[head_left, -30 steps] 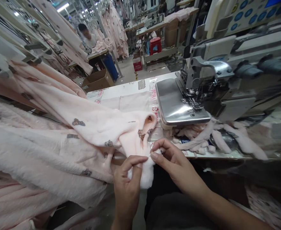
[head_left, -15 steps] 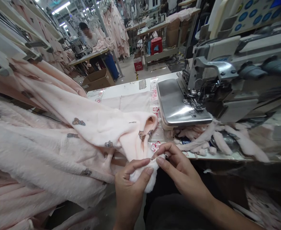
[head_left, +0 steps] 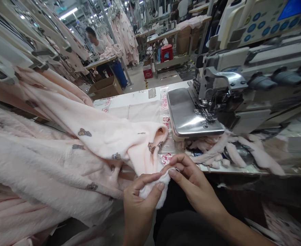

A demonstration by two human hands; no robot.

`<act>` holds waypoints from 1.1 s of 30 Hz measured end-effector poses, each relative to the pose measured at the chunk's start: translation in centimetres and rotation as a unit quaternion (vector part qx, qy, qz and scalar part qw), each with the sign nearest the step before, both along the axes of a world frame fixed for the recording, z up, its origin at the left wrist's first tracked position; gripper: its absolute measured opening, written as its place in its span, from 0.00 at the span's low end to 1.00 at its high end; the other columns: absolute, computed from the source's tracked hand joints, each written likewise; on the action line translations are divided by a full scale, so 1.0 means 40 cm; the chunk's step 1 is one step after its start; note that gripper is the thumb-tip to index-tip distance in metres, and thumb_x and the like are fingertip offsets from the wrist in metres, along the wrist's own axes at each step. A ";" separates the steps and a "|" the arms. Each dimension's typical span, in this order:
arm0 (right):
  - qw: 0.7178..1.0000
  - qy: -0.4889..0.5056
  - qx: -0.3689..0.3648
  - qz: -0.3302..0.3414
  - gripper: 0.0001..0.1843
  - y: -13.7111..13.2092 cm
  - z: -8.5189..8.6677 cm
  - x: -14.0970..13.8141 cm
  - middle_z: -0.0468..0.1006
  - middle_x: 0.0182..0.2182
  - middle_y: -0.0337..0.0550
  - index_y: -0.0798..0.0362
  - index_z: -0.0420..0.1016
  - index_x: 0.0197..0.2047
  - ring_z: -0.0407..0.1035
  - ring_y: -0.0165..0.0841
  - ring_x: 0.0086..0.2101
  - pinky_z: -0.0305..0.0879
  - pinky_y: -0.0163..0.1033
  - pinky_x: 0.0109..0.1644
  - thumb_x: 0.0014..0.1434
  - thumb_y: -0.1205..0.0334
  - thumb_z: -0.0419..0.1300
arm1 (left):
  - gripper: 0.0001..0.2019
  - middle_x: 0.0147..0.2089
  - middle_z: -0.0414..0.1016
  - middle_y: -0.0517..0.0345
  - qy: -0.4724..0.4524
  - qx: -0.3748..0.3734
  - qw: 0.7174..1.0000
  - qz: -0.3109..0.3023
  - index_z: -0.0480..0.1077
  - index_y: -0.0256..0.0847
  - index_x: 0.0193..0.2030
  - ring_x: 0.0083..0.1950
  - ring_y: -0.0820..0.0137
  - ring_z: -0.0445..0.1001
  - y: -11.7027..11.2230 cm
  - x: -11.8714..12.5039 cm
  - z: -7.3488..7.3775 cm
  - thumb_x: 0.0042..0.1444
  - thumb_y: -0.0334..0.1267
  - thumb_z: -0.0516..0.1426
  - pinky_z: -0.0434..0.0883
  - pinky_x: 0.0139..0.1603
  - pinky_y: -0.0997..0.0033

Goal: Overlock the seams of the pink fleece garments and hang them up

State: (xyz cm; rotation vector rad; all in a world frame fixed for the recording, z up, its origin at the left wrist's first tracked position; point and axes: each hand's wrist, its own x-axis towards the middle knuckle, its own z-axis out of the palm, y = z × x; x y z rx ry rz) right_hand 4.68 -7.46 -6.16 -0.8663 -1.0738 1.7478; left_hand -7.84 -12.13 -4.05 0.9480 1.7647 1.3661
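Fleece [head_left: 109,135] pinched near the machine [head_left: 222,75]

We have the fleece's white, fluffy end [head_left: 154,196] gripped in two places. Our left hand [head_left: 140,201] clamps it between thumb and forefinger; our right hand [head_left: 191,181], just beside, has thumb and fingertips closed on the same end. That end hangs by the front of the table [head_left: 132,97], while the pink, printed part runs back across the tabletop and up to our left, toward the hangers [head_left: 5,77]. On our right we see the machine's shiny plate [head_left: 191,112], with pale scraps [head_left: 214,155] lying in front.
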 end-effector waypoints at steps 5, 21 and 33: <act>1.000 0.027 -0.003 0.009 0.08 0.002 0.001 0.000 0.75 0.30 0.36 0.47 0.61 0.38 0.67 0.31 0.33 0.62 0.34 0.39 0.60 0.56 0.57 | 0.06 0.30 0.80 0.54 0.004 0.002 0.999 -0.037 0.80 0.42 0.30 0.34 0.63 0.77 0.002 -0.008 0.001 0.41 0.36 0.65 0.73 0.41 0.67; 1.000 0.029 0.001 0.002 0.08 -0.005 -0.011 0.000 0.75 0.31 0.35 0.47 0.61 0.39 0.66 0.29 0.33 0.60 0.32 0.39 0.61 0.57 0.57 | 0.06 0.30 0.80 0.57 -0.006 -0.005 0.999 -0.031 0.79 0.41 0.28 0.37 0.66 0.76 -0.001 0.009 0.010 0.43 0.34 0.60 0.69 0.37 0.74; 0.999 -0.025 0.031 -0.018 0.05 -0.001 -0.022 -0.007 0.67 0.29 0.33 0.48 0.64 0.36 0.60 0.27 0.30 0.58 0.30 0.34 0.60 0.59 0.57 | 0.06 0.31 0.81 0.60 -0.077 -0.028 0.997 -0.011 0.79 0.42 0.28 0.32 0.72 0.76 0.004 0.009 0.014 0.40 0.34 0.63 0.70 0.33 0.80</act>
